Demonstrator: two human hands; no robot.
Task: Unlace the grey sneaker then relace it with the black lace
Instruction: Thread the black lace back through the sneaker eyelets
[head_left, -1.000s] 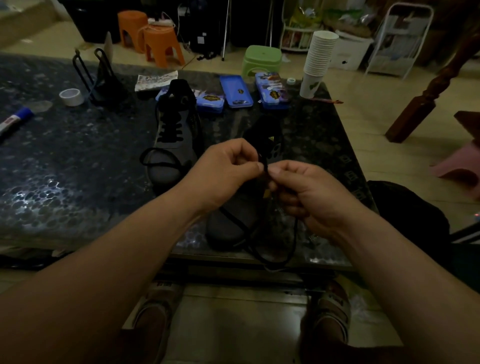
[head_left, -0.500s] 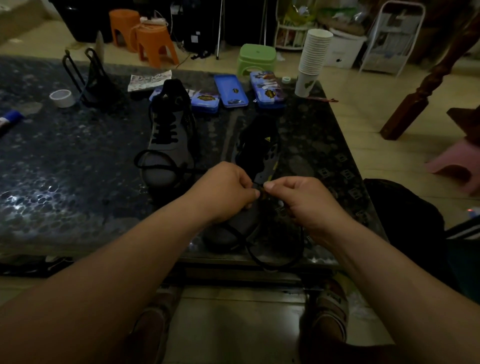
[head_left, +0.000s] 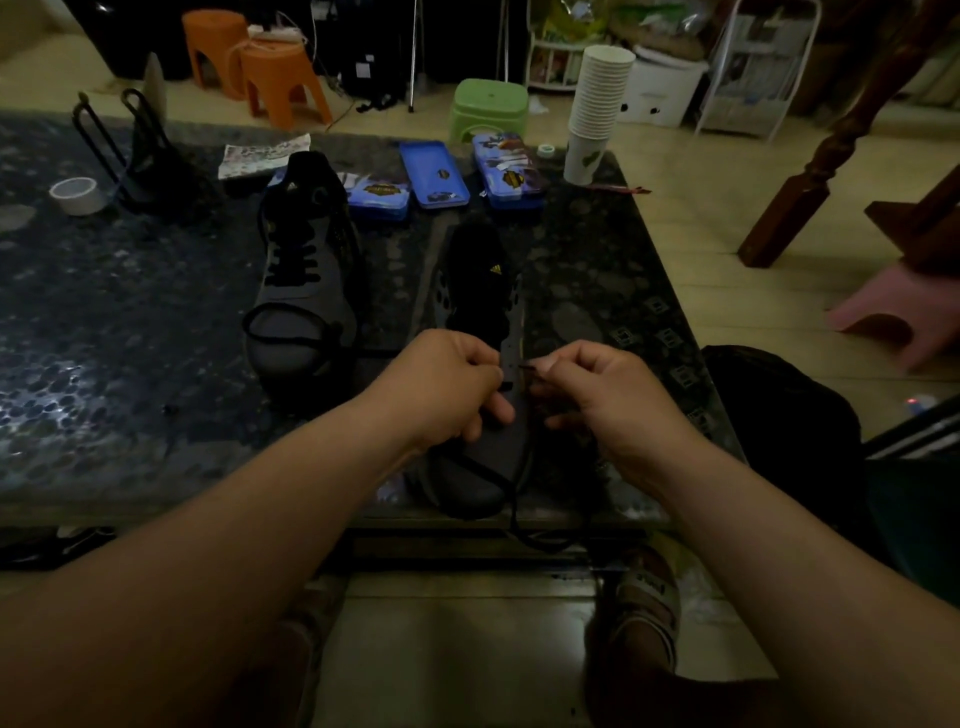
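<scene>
Two grey sneakers stand on the dark stone table (head_left: 130, 322). The near sneaker (head_left: 480, 291) lies toe toward me at the table's front edge, its tongue bare of lacing. My left hand (head_left: 447, 389) grips its left eyelet flap low down. My right hand (head_left: 597, 389) pinches the tip of the black lace (head_left: 524, 519) beside an eyelet on the right flap; the rest of the lace loops over the toe and hangs off the table edge. The other sneaker (head_left: 306, 280) stands to the left, laced in black, with a loose loop on its toe.
Three blue tins (head_left: 434, 174) lie behind the sneakers, a stack of paper cups (head_left: 597, 109) at the back right corner. A tape roll (head_left: 78, 195) and black wire stand (head_left: 140, 156) sit at the left. Stools stand on the floor beyond; my sandalled feet are under the table.
Both hands have dropped from above the sneaker down onto its lower eyelets. The right hand now holds the lace tip at the right flap, and the left hand has taken hold of the flap.
</scene>
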